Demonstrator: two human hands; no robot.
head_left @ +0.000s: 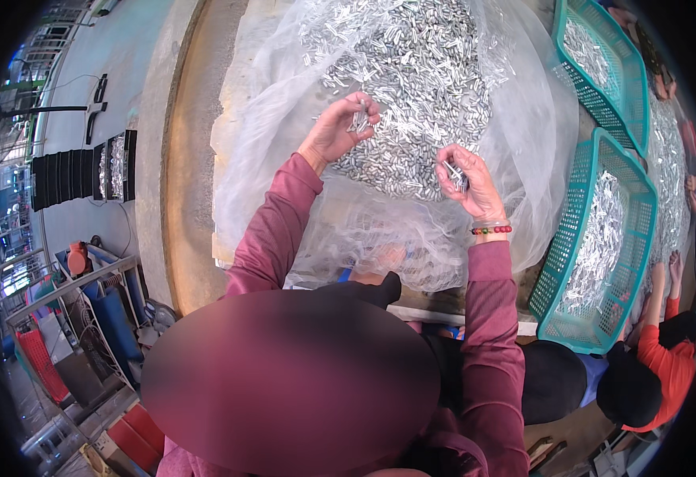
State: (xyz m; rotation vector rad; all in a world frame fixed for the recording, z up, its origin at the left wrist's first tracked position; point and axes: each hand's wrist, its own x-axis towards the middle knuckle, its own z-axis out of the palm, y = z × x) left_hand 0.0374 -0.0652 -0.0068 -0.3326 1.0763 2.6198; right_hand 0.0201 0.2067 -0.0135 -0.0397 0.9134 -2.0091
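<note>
A wide heap of small silvery metal pieces (435, 87), short and rod-like, lies on a sheet of translucent white netting (276, 103). Over the heap's left side my left hand (342, 129) is closed with a few of these pieces between thumb and fingers. My right hand (470, 181), a beaded bracelet at its wrist, curls round several more at the heap's near right edge. The hands are apart from each other. Their exact kind is too small to tell.
Two green perforated plastic baskets (549, 278) holding similar pieces stand along the right. Beyond them, a person in an orange top (666, 358) reaches over another shiny heap. A black ribbed conveyor (66, 176) and machinery stand at the left, past the table's wooden edge (174, 159).
</note>
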